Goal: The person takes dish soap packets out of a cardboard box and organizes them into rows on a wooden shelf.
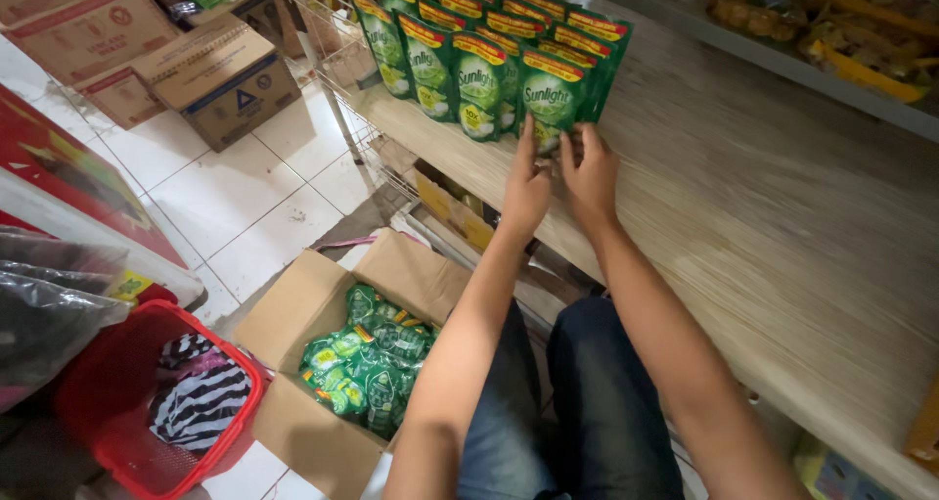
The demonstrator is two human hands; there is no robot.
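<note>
Your left hand [525,189] and right hand [590,172] both grasp the front green pouch [550,104], standing upright at the shelf's [763,216] front edge, last in a row of pouches [460,60]. Below the shelf, an open cardboard box [303,314] holds more pouches beside a red basket [127,402]
</note>
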